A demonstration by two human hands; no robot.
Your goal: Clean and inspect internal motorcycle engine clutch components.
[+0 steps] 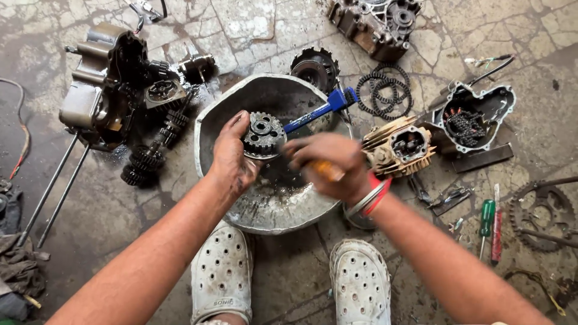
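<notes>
Head view: round grey metal basin (211, 129) on the cracked concrete floor (271, 24), holding dark oily liquid and a blue-handled brush (318, 112) leaning on its far rim, handle running lower-left to upper-right. Left hand (233, 153) grip clenched on a greasy round steel toothed gear (263, 135), held over the basin, face up toward camera. Right hand (328, 165), blurred, grip closed on an orange-handled tool (327, 171) beside the gear.

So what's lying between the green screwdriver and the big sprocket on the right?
A red-handled tool lies between the screwdriver and sprocket, in the head view.
</notes>
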